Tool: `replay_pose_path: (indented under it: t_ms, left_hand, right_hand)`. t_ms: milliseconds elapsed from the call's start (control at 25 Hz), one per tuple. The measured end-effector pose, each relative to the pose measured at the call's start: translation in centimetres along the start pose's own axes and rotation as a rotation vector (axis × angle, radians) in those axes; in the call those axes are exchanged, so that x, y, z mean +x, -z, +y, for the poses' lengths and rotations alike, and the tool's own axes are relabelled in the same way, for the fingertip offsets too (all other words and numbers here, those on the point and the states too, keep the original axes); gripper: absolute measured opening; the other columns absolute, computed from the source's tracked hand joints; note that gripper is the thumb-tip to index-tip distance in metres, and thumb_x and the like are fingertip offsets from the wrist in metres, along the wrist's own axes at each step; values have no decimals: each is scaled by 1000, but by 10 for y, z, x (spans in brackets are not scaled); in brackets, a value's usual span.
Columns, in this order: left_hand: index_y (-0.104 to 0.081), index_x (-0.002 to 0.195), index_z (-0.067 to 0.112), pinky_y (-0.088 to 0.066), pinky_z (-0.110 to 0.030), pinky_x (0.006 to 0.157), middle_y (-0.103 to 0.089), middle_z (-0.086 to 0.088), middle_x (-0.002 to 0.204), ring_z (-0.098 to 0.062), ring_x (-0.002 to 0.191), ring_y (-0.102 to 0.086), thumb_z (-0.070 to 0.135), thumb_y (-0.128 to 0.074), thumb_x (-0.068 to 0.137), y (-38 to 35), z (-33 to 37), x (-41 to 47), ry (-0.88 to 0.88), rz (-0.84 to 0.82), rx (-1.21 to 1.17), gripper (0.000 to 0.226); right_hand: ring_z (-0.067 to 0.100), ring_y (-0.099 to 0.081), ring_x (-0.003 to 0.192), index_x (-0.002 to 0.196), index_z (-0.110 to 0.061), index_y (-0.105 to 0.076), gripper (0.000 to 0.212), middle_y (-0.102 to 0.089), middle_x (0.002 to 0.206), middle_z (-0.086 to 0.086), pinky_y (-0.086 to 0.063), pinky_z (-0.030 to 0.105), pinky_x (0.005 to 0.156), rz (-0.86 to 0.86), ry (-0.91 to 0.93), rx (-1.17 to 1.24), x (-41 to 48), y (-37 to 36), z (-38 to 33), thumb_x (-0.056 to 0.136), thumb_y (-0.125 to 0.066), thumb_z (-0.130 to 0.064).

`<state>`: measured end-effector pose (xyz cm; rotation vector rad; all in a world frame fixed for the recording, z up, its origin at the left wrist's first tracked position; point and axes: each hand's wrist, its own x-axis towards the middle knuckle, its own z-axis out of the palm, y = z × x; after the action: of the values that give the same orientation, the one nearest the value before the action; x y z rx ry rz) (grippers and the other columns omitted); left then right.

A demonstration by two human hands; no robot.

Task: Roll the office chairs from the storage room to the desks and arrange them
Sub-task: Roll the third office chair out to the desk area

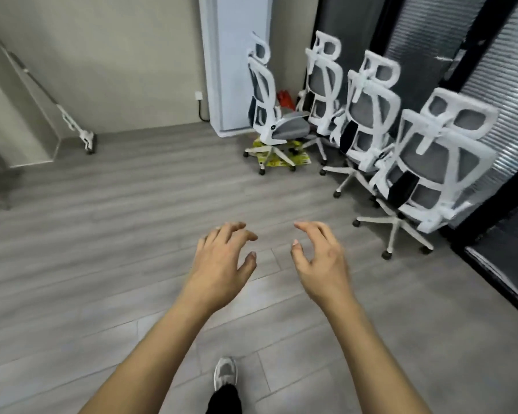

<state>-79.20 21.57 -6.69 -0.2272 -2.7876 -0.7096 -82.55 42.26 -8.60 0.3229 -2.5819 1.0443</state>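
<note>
Several white-framed office chairs with grey mesh backs stand at the far right along a dark glass wall. The nearest chair (pixel 431 171) shows its back to me, another chair (pixel 368 115) stands behind it, and the far-left chair (pixel 269 115) is turned sideways over a yellow sheet. My left hand (pixel 222 261) and my right hand (pixel 320 258) are stretched out over the grey floor, side by side, fingers spread and curled, holding nothing. Both hands are well short of the nearest chair.
A tall white floor unit (pixel 234 61) stands against the back wall beside the chairs. A red object (pixel 285 98) lies behind the chairs. A glass partition with a white bracket (pixel 87 138) runs along the left. My grey shoe (pixel 225 373) is on the wood-look floor.
</note>
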Motion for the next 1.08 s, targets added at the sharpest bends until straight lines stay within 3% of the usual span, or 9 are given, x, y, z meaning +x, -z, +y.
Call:
replay_pose_path:
  t_ms: [320, 680, 840, 1080]
  left_hand:
    - [-53, 128, 32, -31, -35, 100, -49, 9, 136, -19, 125, -45, 40, -49, 93, -9, -148, 266, 53, 15, -11, 36]
    - [-53, 125, 34, -30, -33, 95, -52, 12, 131, -17, 120, -45, 50, -34, 88, -31, -305, 588, 9, 8, 39, 45]
    - [-53, 125, 34, -32, -34, 98, -52, 13, 131, -16, 120, -46, 41, -47, 94, -31, -372, 747, 14, -3, 53, 33]
    - [-53, 126, 33, -33, -34, 98, -54, 11, 128, -16, 119, -46, 37, -49, 96, -30, -490, 951, 27, 48, 26, 31]
  right_hand:
    - [11, -53, 115, 127, -31, -58, 34, -54, 124, -15, -45, 38, 100, -20, 3, -7, 278, -136, 15, 93, -55, -29]
    - [10, -55, 113, 126, -32, -59, 36, -54, 123, -15, -46, 43, 99, 20, 12, 61, 599, -284, 78, 90, -55, -31]
    - [14, -56, 111, 124, -30, -61, 36, -56, 119, -13, -47, 45, 98, 39, 19, 95, 769, -348, 95, 89, -53, -33]
    - [14, -57, 103, 123, -30, -62, 35, -56, 117, -14, -47, 45, 94, 26, 17, 79, 982, -438, 105, 89, -56, -31]
